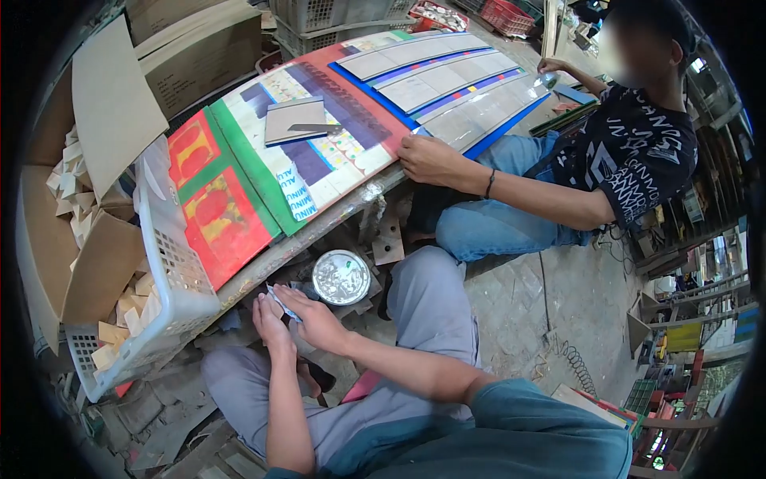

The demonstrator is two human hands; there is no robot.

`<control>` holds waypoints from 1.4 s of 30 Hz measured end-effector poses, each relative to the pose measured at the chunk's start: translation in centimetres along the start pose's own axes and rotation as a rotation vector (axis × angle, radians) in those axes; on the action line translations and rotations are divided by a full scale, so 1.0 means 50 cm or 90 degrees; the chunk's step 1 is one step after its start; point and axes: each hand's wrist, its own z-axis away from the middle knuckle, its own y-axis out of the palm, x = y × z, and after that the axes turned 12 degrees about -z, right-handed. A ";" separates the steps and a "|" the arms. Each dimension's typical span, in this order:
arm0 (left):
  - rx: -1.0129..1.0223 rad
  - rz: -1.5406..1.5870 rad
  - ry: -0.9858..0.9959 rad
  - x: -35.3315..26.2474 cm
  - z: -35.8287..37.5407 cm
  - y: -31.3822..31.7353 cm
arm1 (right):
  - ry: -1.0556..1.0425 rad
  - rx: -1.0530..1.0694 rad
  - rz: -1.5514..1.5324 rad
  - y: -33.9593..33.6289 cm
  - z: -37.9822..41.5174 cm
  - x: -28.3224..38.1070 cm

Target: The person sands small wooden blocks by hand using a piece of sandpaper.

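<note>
My left hand (274,323) and my right hand (315,318) are pressed together above my lap, fingers closed. Between them sits a small crumpled white-and-bluish piece (286,306); whether it is cloth or paper cannot be made out. Just right of my hands, low by the workbench, is a round tin (341,278) with a pale, smeared top. Beyond it, a colourful printed board (351,160) covers the bench. On that board lies a small grey panel (294,112) with a blue edge, and a cutter blade (314,128) rests across it.
A white plastic crate (171,259) with wooden blocks (132,319) and cardboard stands at left. To the right, a co-worker in a black patterned shirt (638,156) sits by long blue-edged strips (447,76), one hand (431,160) at the bench edge. A coiled hose (576,367) lies on the floor.
</note>
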 end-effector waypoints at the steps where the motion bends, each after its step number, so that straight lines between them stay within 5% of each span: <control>1: 0.040 0.007 0.007 -0.004 0.001 -0.002 | 0.001 0.005 -0.003 -0.003 -0.001 -0.001; 29: 0.042 -0.003 -0.034 -0.045 0.028 0.015 | -0.001 -0.022 -0.015 0.003 0.000 -0.009; 32: 0.058 -0.055 0.003 -0.041 0.023 0.015 | -0.023 -0.028 -0.023 0.001 0.000 0.007; 34: -0.057 0.024 0.002 -0.041 0.028 0.030 | -0.090 -0.022 -0.026 0.002 0.000 0.023; 40: 0.018 -0.172 0.169 -0.050 0.048 0.029 | 0.031 -0.050 0.048 -0.006 -0.003 -0.011; 42: -0.003 -0.178 0.157 -0.037 0.024 0.022 | -0.048 -0.045 0.017 0.003 0.001 0.011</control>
